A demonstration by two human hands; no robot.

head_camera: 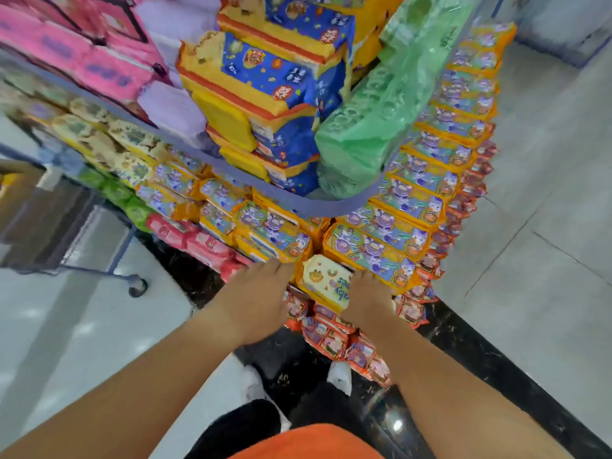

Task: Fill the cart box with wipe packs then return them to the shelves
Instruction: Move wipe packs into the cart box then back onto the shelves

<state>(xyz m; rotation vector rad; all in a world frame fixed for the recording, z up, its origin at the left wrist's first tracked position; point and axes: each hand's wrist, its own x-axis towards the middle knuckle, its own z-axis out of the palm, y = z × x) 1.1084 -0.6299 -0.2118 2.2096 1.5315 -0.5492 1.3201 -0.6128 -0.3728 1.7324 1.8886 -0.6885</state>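
Pack: cream-topped wipe pack (323,279) sits tilted at the shelf corner, between both hands and not in the cart.
Left hand: left hand (261,293) is at the pack's left edge with fingers (281,268) together and roughly straight. Thumb hidden; contact looks like touching, but it's blurred.
Right hand: right hand (367,298) is on the pack's right end with fingers (364,278) curled over it, gripping.
Behind pack: rows of orange packs (381,250) touch it at the back and run off both ways.
Below pack: small orange-red sachets (334,336) hang just under it.
Above pack: blue shelf rail (251,183) carries blue-yellow packs (265,77) and a green bundle (381,104).
Far left of pack: cart (82,233) is well apart and motion-blurred. Brown box (20,190) is in it; can't tell the contents.
Near side of pack: white shoes (341,376) stand on the dark floor strip.
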